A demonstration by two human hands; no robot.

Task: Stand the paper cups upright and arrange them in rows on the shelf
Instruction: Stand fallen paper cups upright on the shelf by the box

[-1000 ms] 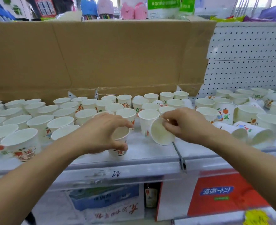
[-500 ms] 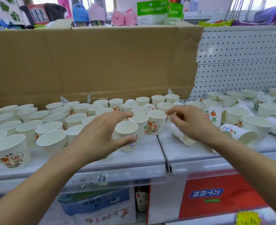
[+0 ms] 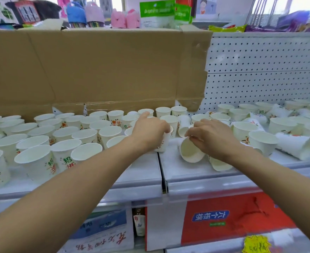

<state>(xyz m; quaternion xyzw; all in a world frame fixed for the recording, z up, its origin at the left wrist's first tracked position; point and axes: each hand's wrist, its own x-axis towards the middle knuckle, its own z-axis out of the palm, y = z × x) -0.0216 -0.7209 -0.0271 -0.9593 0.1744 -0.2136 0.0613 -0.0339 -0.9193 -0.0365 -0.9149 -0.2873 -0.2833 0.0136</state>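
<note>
Paper cups (image 3: 85, 136) stand in rows on shelf (image 3: 145, 172), left part. Left grip (image 3: 150, 133) curled round upright cup (image 3: 163, 143) near shelf seam. Right grip (image 3: 211, 137) pinches rim of tipped cup (image 3: 190, 152), just beside.

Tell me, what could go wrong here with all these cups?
1. The right hand pinches the tilted cup only by its rim; if it slips, the cup could roll off the front of the shelf.
2. The right wrist is over a fallen cup near the edge and might crush it or push it off.
3. The left hand holds an upright cup beside the packed rows; a bump could topple neighbours.
</note>
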